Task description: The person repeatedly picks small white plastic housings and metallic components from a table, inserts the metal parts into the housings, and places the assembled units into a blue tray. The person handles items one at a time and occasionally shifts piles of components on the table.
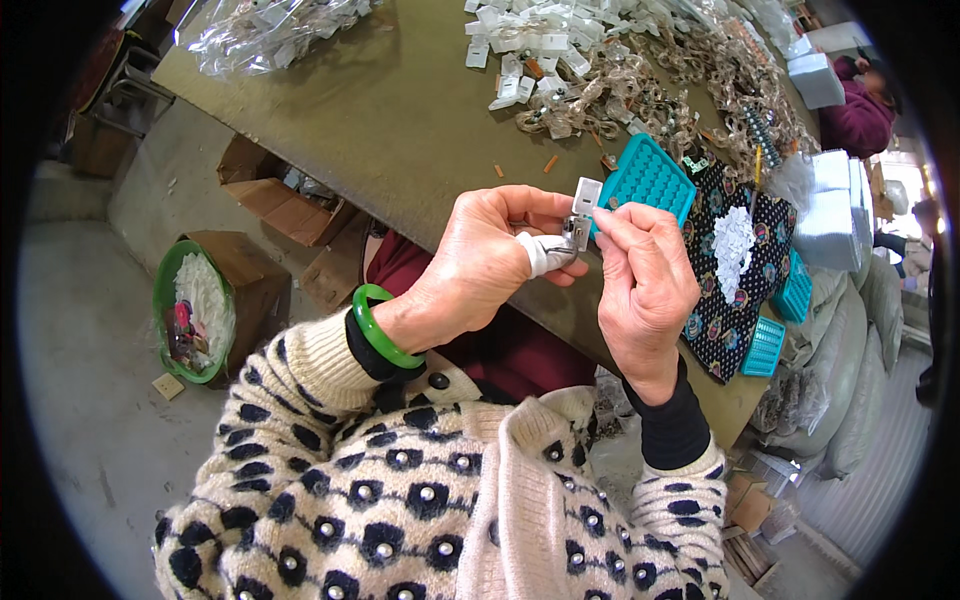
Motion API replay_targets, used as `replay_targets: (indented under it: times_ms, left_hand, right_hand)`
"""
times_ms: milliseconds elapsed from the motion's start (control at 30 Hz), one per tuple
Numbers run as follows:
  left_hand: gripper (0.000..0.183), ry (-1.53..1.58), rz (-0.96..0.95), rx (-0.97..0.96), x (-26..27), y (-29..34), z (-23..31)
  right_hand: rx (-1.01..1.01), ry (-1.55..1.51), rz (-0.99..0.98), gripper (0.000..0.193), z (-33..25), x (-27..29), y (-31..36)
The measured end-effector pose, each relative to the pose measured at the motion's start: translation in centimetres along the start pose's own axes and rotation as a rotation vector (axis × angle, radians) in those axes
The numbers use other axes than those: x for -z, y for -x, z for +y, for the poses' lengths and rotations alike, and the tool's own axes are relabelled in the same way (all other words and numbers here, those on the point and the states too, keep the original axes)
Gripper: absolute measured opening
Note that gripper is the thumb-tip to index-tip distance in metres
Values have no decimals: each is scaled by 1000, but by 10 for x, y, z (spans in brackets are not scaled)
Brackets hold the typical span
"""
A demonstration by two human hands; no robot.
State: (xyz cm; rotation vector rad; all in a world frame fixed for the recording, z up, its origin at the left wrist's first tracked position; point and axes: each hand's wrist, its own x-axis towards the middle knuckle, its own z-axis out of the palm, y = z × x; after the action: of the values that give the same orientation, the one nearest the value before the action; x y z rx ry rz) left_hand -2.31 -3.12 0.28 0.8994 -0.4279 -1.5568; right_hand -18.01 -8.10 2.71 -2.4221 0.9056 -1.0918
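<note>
My left hand (455,265) grips a small whitish plastic case (588,192) with an opening in its upper part and metal-looking bits lower down. White wrapping (540,254) with a greyish tip covers the thumb pressed against it. From the other side my right hand (648,290) comes in, thumb and index finger closed in a pinch at the case's right edge. Any smaller part between those fingertips is hidden. Just beyond the right hand lies a teal tray (648,182) with rows of round hollows.
White plastic cases (545,45) and tangled brownish, see-through pieces (680,75) heap the table's far side. Small white parts (733,250) lie on a dark patterned cloth (705,330). Teal baskets (764,347) stand at right. A green tub (165,290) and cardboard boxes (275,200) are left.
</note>
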Motion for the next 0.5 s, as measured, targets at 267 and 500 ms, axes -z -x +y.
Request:
replay_targets:
  times_ms: [267,500]
  left_hand:
    - [31,-9,-20,-24,0,3,-3]
    - [30,-2,-76,-31,1,2,-7]
  right_hand:
    - [174,33,85,40,7,-11,5]
    - [179,51,218,35,12,-14,16]
